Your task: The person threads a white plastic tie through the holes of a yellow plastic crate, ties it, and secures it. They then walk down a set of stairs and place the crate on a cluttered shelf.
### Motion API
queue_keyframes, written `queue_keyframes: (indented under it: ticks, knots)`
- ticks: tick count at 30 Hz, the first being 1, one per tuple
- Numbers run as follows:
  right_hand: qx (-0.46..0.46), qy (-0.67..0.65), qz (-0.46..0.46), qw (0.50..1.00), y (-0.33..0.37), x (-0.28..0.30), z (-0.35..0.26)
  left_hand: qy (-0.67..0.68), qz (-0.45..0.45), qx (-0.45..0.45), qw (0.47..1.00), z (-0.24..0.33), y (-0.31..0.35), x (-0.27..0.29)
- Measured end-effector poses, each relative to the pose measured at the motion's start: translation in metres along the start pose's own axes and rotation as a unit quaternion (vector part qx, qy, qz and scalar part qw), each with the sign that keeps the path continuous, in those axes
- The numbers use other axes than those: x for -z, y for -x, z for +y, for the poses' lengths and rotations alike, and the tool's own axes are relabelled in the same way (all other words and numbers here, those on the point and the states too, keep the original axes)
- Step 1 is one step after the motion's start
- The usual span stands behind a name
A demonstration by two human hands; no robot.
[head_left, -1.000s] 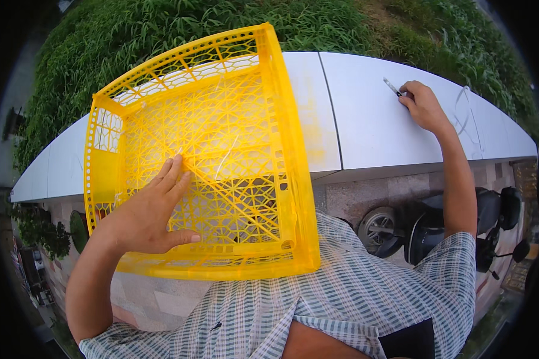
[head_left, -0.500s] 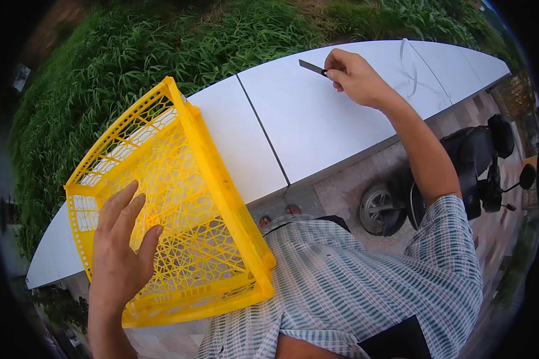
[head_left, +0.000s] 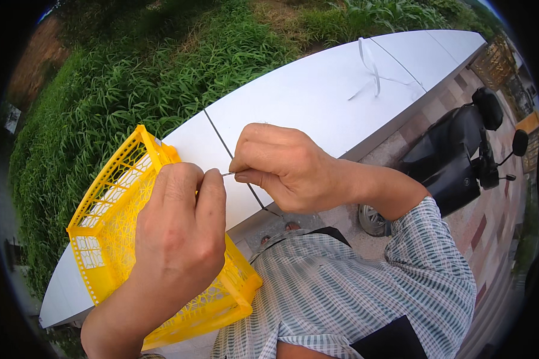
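Both hands on one small part: a thin dark sliver (head_left: 228, 174) bridging the gap between my fingertips, raised above the near side of the white panel surface (head_left: 299, 90). Left hand (head_left: 179, 233) looks pinched on one end, though its back hides the fingertips from view. Right hand (head_left: 284, 167) has the other end nipped between thumb and curled index finger. Progress, my judgement: getting hold of it is done, both ends gripped; handling is midway, neither hand has let go. Can't call any result on it; fingers cover nearly all of it, so the state of the covered ends is unknown. Long axis runs left-right, hand to hand, close to level in view, right end maybe a touch higher. Can't tell which end is the tip. Yellow crate (head_left: 239, 266) sits below and behind my left hand, open side facing up at me, overlapping the panel edge; can't tell if my forearm touches it. Loose pale strips (head_left: 376, 78) lie farther right on the panels, well apart from both hands.
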State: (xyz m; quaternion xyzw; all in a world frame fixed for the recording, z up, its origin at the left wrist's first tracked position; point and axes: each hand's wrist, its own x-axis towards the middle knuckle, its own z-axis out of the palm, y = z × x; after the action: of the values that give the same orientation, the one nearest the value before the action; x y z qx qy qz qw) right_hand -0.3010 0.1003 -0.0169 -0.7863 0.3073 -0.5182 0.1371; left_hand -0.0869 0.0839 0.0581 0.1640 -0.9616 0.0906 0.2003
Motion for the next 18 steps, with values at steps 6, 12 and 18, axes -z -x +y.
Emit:
queue_keyframes:
  ticks: [6, 12, 18]
  knots:
    - [0.057, 0.045, 0.086, 0.994, 0.006, -0.005, -0.005, 0.099, -0.062, 0.128, 0.985, 0.008, -0.010, -0.006]
    - [-0.041, -0.166, 0.163, 0.972, 0.020, -0.032, -0.013, 0.434, 0.025, 0.239, 0.868, 0.020, -0.008, -0.032]
    - [-0.075, -0.232, 0.181, 0.953, 0.022, -0.044, -0.012, 0.417, 0.014, 0.272, 0.867, 0.016, 0.015, -0.022]
